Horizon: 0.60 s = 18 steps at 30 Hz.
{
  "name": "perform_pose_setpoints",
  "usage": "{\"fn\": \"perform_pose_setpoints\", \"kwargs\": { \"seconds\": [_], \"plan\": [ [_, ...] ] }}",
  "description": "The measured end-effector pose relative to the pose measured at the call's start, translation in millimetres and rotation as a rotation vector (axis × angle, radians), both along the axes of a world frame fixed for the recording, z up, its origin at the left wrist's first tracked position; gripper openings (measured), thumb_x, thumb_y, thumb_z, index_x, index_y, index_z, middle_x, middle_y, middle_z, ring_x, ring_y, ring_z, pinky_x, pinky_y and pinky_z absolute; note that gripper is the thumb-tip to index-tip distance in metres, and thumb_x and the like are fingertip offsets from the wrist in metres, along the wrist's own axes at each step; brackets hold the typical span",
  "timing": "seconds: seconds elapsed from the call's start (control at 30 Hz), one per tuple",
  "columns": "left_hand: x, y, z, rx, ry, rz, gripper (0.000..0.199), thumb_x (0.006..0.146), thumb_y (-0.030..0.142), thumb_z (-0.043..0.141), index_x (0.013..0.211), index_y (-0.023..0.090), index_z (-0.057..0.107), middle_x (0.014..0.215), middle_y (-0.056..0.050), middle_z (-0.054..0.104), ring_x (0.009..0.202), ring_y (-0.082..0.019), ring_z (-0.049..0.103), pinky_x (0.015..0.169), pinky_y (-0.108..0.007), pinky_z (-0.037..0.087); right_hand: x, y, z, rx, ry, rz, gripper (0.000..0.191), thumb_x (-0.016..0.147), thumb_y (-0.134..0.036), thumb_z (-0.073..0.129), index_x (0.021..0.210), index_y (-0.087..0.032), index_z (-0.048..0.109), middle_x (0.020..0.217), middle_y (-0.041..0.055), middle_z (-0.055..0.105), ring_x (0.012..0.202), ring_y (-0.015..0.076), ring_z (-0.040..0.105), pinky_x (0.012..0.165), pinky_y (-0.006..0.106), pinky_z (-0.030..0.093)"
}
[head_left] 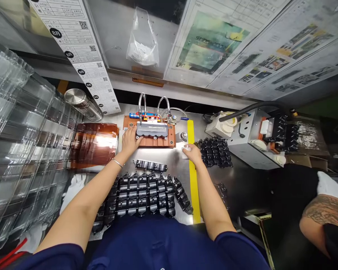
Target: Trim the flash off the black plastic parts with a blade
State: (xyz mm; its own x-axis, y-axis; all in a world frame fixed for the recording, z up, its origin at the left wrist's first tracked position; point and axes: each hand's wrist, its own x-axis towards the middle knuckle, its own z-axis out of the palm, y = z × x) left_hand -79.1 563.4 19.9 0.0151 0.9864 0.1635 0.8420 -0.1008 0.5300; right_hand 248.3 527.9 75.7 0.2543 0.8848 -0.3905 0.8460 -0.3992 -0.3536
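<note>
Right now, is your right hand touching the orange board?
No, the right hand holds a white cloth, set apart from the orange board.

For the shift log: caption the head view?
Left hand on a copper fixture, right hand holding a white wipe near black parts.

Printed sheets line a metal-walled factory workstation

A clear plastic bag and a strip of QR-coded paper labels hang on the metal panel above a stainless steel workbench crossed by yellow tape, with printed sheets alongside.
</note>
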Motion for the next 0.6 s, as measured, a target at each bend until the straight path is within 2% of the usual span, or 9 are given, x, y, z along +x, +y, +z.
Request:
{"fn": "perform_pose_setpoints", "kwargs": {
  "seconds": [0.07,0.13,0.2,0.27,0.33,0.43,0.5,0.6],
  "plan": [
    [-0.3,0.1,-1.1,0.004,0.002,0.0,0.059,0.09,0.047,0.046,0.134,0.007,0.045,0.131,-0.023,0.054,0.125,-0.035,0.047,0.104,-0.049,0.037,5.6,10.8,-1.3,-0.054,0.008,0.004,0.027,0.069,-0.035,0.07,0.091,-0.019,0.07,0.094,0.006,0.07,0.085,0.0227,0.066,0.074,0.03,0.049],
    [-0.6,0.2,-2.0,0.007,0.004,-0.012,0.059,0.089,0.046,0.048,0.134,0.007,0.045,0.131,-0.024,0.055,0.124,-0.035,0.048,0.103,-0.05,0.037,5.8,20.5,1.1,-0.058,0.006,-0.013,0.038,0.071,-0.045,0.069,0.097,-0.018,0.069,0.097,0.0075,0.071,0.089,0.0234,0.066,0.076,0.03,0.049],
    [-0.9,0.3,-2.8,0.015,0.002,-0.026,0.059,0.089,0.046,0.048,0.134,0.008,0.045,0.131,-0.023,0.054,0.125,-0.035,0.047,0.104,-0.05,0.037,2.4,32.6,8.6,0.0,-0.05,-0.061,0.051,0.081,-0.058,0.054,0.11,-0.017,0.064,0.108,0.0106,0.069,0.099,0.0254,0.064,0.081,0.033,0.048],
    [-1.3,0.4,-3.6,0.025,-0.001,-0.033,0.059,0.09,0.046,0.048,0.135,0.008,0.044,0.132,-0.023,0.053,0.126,-0.035,0.047,0.104,-0.05,0.037,-3.8,49.7,18.1,0.026,-0.2,-0.059,0.061,0.088,-0.063,0.037,0.119,-0.015,0.059,0.113,0.0141,0.067,0.105,0.0277,0.062,0.083,0.036,0.047],
    [-1.6,0.3,-4.4,0.031,0.002,-0.029,0.059,0.09,0.046,0.048,0.134,0.008,0.044,0.131,-0.023,0.054,0.125,-0.035,0.047,0.103,-0.049,0.038,-11.1,70.4,25.2,-0.058,-0.382,0.07,0.063,0.09,-0.063,0.033,0.118,-0.012,0.059,0.11,0.0176,0.067,0.104,0.0299,0.063,0.078,0.036,0.048],
    [-1.7,0.2,-6.0,0.036,0.007,-0.023,0.06,0.09,0.048,0.047,0.134,0.007,0.044,0.131,-0.023,0.054,0.125,-0.035,0.048,0.103,-0.049,0.039,-17.2,97.2,29.4,-0.223,-0.48,0.322,0.047,0.085,-0.05,0.05,0.106,-0.012,0.066,0.104,0.0177,0.069,0.095,0.0292,0.065,0.069,0.032,0.047],
    [-1.5,0.2,-7.5,0.044,0.003,-0.021,0.06,0.09,0.049,0.047,0.134,0.008,0.044,0.131,-0.023,0.054,0.125,-0.035,0.048,0.103,-0.05,0.039,-15.4,105.9,30.4,-0.234,-0.466,0.439,0.034,0.078,-0.037,0.061,0.103,-0.015,0.067,0.102,0.0147,0.069,0.092,0.0278,0.064,0.068,0.031,0.046],
    [-1.2,0.3,-10.3,0.066,-0.002,-0.022,0.06,0.09,0.049,0.048,0.134,0.009,0.044,0.13,-0.022,0.055,0.125,-0.035,0.047,0.103,-0.05,0.039,-6.8,106.6,31.3,-0.204,-0.445,0.683,0.036,0.071,-0.018,0.065,0.108,-0.017,0.066,0.107,0.0134,0.068,0.098,0.0281,0.06,0.075,0.033,0.044]
  ]
}}
